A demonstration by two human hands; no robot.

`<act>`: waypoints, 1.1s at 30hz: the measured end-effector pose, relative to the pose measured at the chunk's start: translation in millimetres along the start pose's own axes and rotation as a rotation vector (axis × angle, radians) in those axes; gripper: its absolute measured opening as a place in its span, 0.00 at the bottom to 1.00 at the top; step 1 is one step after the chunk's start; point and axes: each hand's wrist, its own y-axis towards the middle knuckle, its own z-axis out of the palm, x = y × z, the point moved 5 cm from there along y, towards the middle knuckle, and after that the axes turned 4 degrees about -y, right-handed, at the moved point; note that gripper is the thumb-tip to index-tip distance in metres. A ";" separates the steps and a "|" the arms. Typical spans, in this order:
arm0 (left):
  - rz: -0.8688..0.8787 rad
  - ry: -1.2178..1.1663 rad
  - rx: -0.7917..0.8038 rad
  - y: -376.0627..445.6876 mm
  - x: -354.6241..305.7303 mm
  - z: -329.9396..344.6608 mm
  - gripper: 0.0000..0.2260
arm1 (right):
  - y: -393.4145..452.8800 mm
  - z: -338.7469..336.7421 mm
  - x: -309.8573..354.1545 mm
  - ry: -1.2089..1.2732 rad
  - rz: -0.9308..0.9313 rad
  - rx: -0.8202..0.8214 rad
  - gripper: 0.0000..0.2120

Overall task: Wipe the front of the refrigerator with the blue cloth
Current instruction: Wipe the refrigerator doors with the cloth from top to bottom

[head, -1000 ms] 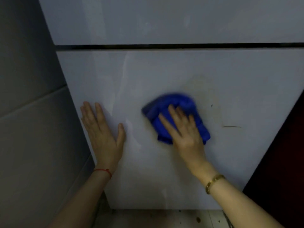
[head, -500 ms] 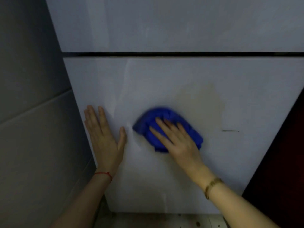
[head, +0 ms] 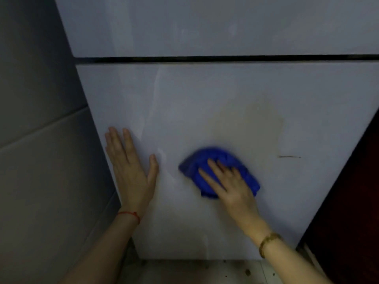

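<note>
The white refrigerator front (head: 205, 103) fills the view, with a dark seam between its upper and lower doors. A bunched blue cloth (head: 207, 160) lies against the lower door. My right hand (head: 229, 185) presses flat on the cloth, fingers spread, covering its lower right part. My left hand (head: 131, 167) rests flat and open on the lower door's left edge, apart from the cloth. A faint yellowish stain (head: 260, 124) and a thin dark mark (head: 289, 156) show to the upper right of the cloth.
A grey tiled wall (head: 41, 160) stands close on the left of the refrigerator. A dark surface (head: 352, 201) borders it on the right. Speckled floor tiles (head: 205, 271) show below the door's bottom edge.
My right hand has slid the cloth down and to the left across the lower door, then slightly back to the right. The left hand has stayed flat on the door's left edge.
</note>
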 end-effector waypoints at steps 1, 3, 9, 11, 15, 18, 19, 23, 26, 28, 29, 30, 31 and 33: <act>0.002 0.005 0.004 -1.8 0.0 0.2 0.36 | -25.1 7.1 -0.2 -0.019 -0.005 0.047 0.33; 0.005 0.015 0.011 -5.5 -0.1 1.2 0.36 | -58.5 7.9 -16.0 -0.079 0.044 0.086 0.38; -0.024 -0.007 0.010 -7.3 -7.0 4.6 0.36 | 2.9 -45.4 -95.0 0.064 0.681 -0.286 0.25; -0.034 -0.006 0.008 -8.5 -8.8 5.4 0.37 | 16.4 -46.8 -91.8 0.077 0.659 -0.305 0.24; -0.051 -0.013 0.006 -11.1 -11.0 8.1 0.36 | -40.2 -15.2 -59.3 0.000 0.379 -0.079 0.38; -0.033 -0.011 0.009 -12.8 -11.1 9.9 0.37 | -56.3 -19.1 -70.1 -0.009 0.438 -0.070 0.37; -0.032 -0.005 0.013 -13.2 -10.3 10.3 0.37 | -43.4 -26.1 -78.2 0.001 0.470 -0.105 0.33; -0.031 0.000 0.012 -13.2 -10.0 12.6 0.37 | 62.5 -64.6 -90.4 0.074 0.539 -0.338 0.22; -0.036 -0.003 0.010 -13.5 -8.7 13.9 0.37 | 109.9 -61.4 -49.7 0.079 0.318 -0.296 0.24; -0.037 -0.009 0.012 -14.0 -6.2 13.6 0.37 | 92.4 -44.7 -21.2 0.060 0.134 -0.224 0.22; -0.035 -0.008 0.012 -14.1 -5.3 13.3 0.37 | 73.6 -34.7 -13.8 0.038 0.069 -0.173 0.21; -0.033 -0.008 0.015 -14.3 -4.7 12.8 0.37 | 52.1 -26.5 -14.6 0.018 0.036 -0.115 0.21; -0.032 -0.007 0.021 -14.0 -4.8 12.5 0.37 | 32.4 -22.7 -23.5 -0.005 0.039 -0.072 0.22; -0.026 0.001 0.024 -13.9 -6.1 12.1 0.37 | 16.4 -31.8 -53.7 -0.049 0.155 -0.086 0.29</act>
